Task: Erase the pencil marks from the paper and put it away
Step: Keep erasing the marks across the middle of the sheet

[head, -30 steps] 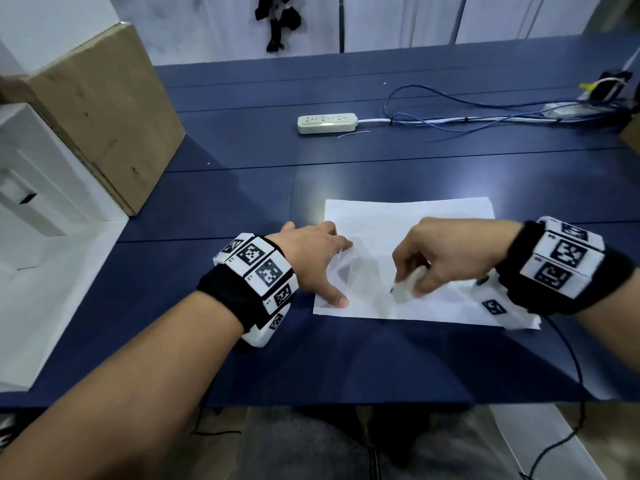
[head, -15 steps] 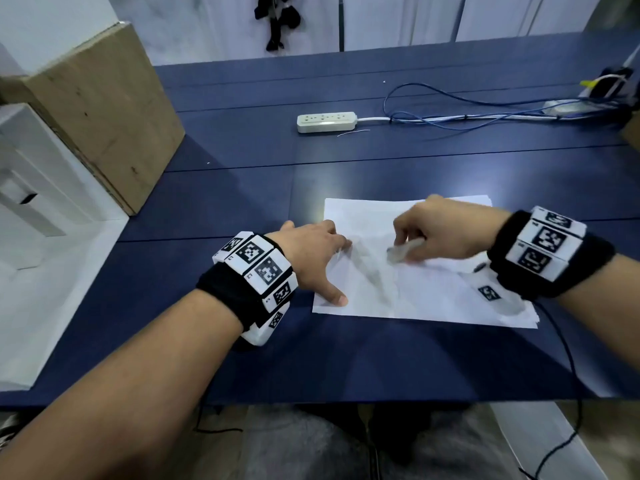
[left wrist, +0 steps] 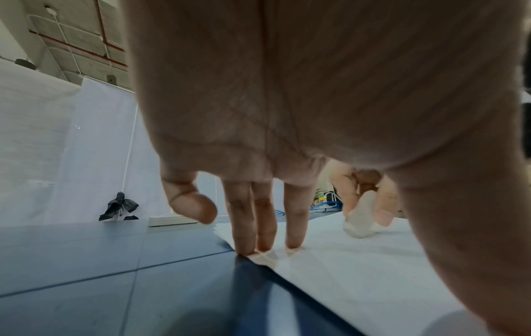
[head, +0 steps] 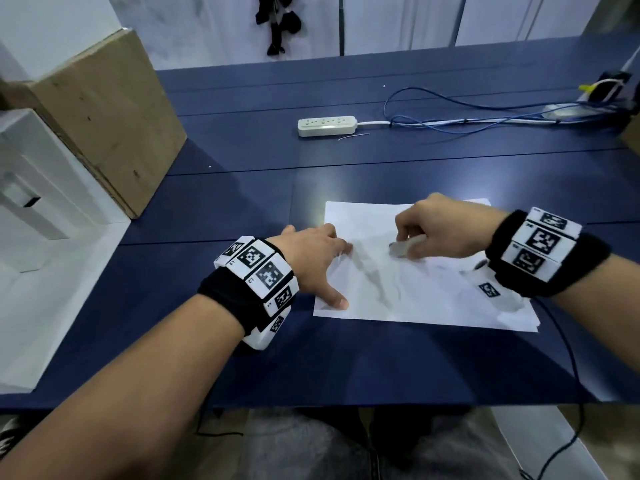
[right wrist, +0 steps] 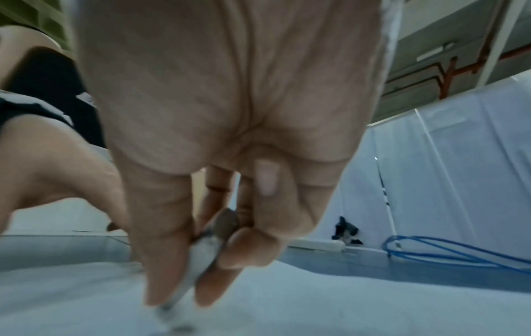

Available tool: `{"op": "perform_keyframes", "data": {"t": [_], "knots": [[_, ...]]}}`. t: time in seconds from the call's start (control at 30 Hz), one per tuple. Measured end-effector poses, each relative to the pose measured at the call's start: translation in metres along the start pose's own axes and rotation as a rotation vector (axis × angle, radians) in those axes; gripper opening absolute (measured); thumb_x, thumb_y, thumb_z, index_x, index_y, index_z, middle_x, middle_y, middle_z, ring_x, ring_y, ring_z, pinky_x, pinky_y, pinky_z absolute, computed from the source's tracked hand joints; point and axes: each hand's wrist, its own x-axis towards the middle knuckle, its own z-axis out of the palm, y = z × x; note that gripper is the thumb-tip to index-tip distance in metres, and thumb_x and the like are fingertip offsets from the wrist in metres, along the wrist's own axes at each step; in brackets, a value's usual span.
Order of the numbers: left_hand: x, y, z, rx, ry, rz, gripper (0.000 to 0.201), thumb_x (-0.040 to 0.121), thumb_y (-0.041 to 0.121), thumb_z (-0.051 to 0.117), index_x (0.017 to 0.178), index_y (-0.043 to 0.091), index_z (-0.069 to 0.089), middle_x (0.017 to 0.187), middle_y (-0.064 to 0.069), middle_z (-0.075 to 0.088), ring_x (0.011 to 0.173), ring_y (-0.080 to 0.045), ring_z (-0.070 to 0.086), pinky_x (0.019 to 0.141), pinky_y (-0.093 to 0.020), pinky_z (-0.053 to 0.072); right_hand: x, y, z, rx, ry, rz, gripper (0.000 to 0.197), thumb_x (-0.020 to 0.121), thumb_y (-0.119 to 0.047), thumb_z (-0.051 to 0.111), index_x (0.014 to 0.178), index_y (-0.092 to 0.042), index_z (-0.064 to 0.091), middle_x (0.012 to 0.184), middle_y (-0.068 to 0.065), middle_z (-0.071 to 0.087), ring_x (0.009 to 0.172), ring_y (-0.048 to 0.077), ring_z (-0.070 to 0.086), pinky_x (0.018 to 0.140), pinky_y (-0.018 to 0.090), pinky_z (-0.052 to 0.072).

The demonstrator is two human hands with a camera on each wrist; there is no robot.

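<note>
A white sheet of paper (head: 429,296) lies flat on the dark blue table (head: 242,202), with faint grey marks near its middle. My left hand (head: 318,261) presses the paper's left edge with straight fingers (left wrist: 244,227) and the thumb spread toward me. My right hand (head: 440,230) pinches a white eraser (head: 398,249) between thumb and fingers, its tip down on the upper middle of the sheet. The eraser (left wrist: 359,218) shows beyond my left palm, and as a blurred eraser (right wrist: 198,257) between my right fingertips.
A white power strip (head: 327,125) and blue cables (head: 467,119) lie at the back of the table. A cardboard box (head: 104,123) and a white box (head: 31,209) stand at the left. A black cord (head: 568,375) hangs off the front right edge.
My right hand has carried the eraser from the lower middle of the paper away from me to its upper middle. The left hand has stayed pressed on the left edge.
</note>
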Motion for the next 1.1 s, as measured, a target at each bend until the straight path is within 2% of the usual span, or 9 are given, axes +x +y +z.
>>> {"op": "perform_keyframes", "data": {"t": [0.17,0.27,0.37,0.47,0.57,0.67,0.77,0.97,1.1], "knots": [[0.001,-0.001,0.0,-0.007,-0.005,0.005,0.102,0.068,0.071,0.069,0.151,0.031,0.025,0.135,0.008,0.037,0.123,-0.016,0.045,0.105,-0.048,0.029,-0.025,-0.021,0.009,0.099,-0.302,-0.122,0.015,0.076,-0.025,0.077,0.08,-0.033,0.065,0.086,-0.012,0.073,0.072,0.002,0.061,0.067,0.017,0.049],[0.002,0.0,0.0,-0.002,-0.002,0.005,0.1,0.068,0.071,0.069,0.15,0.032,0.028,0.133,0.008,0.038,0.122,-0.016,0.046,0.102,-0.046,0.031,-0.009,-0.011,0.003,-0.007,-0.121,-0.057,0.015,0.081,-0.032,0.073,0.094,-0.026,0.068,0.082,-0.009,0.07,0.075,0.006,0.059,0.064,0.026,0.045],[0.001,0.001,-0.001,0.003,-0.003,0.001,0.098,0.068,0.071,0.069,0.149,0.033,0.028,0.133,0.008,0.038,0.122,-0.016,0.045,0.102,-0.044,0.031,0.0,-0.001,-0.003,-0.011,-0.017,0.066,0.017,0.084,-0.036,0.07,0.095,-0.024,0.066,0.08,-0.01,0.067,0.078,0.012,0.059,0.055,0.022,0.037],[0.001,0.0,0.0,0.007,-0.005,-0.002,0.1,0.069,0.071,0.069,0.15,0.031,0.027,0.134,0.008,0.037,0.123,-0.016,0.045,0.103,-0.045,0.031,-0.013,-0.008,0.002,0.028,-0.145,-0.057,0.012,0.079,-0.028,0.075,0.088,-0.028,0.067,0.083,-0.01,0.07,0.075,0.009,0.061,0.065,0.024,0.048],[0.002,0.0,-0.001,0.01,-0.008,0.002,0.101,0.068,0.071,0.069,0.15,0.03,0.027,0.134,0.008,0.037,0.123,-0.016,0.045,0.103,-0.045,0.032,-0.025,-0.021,0.008,0.06,-0.315,-0.117,0.015,0.076,-0.026,0.077,0.079,-0.034,0.065,0.087,-0.011,0.073,0.073,0.002,0.061,0.066,0.019,0.049],[0.001,0.002,-0.002,0.015,-0.009,0.0,0.097,0.069,0.071,0.069,0.148,0.029,0.031,0.132,0.008,0.038,0.122,-0.017,0.045,0.102,-0.046,0.033,-0.011,-0.013,0.003,-0.034,-0.14,-0.071,0.01,0.081,-0.03,0.072,0.089,-0.027,0.066,0.079,-0.009,0.069,0.073,0.008,0.059,0.059,0.02,0.043],[-0.001,0.002,-0.001,0.013,-0.008,0.0,0.096,0.069,0.071,0.068,0.148,0.031,0.03,0.132,0.008,0.038,0.121,-0.016,0.045,0.103,-0.045,0.033,-0.001,-0.004,-0.003,-0.027,-0.027,0.04,0.018,0.086,-0.041,0.067,0.085,-0.024,0.063,0.071,-0.011,0.066,0.074,0.013,0.059,0.054,0.024,0.038],[0.0,0.001,-0.002,0.012,-0.011,-0.001,0.1,0.069,0.071,0.068,0.15,0.03,0.026,0.135,0.007,0.036,0.123,-0.016,0.044,0.104,-0.045,0.033,-0.026,-0.016,0.007,0.012,-0.256,-0.09,0.013,0.077,-0.027,0.072,0.087,-0.025,0.065,0.084,-0.009,0.071,0.077,0.008,0.062,0.069,0.029,0.052],[0.0,0.003,-0.004,0.021,-0.028,-0.002,0.098,0.069,0.07,0.069,0.149,0.03,0.028,0.133,0.007,0.037,0.121,-0.017,0.045,0.104,-0.045,0.033,-0.009,-0.006,-0.001,-0.016,-0.097,0.032,0.013,0.081,-0.035,0.072,0.088,-0.025,0.066,0.074,-0.011,0.069,0.077,0.01,0.061,0.058,0.025,0.041]]}}
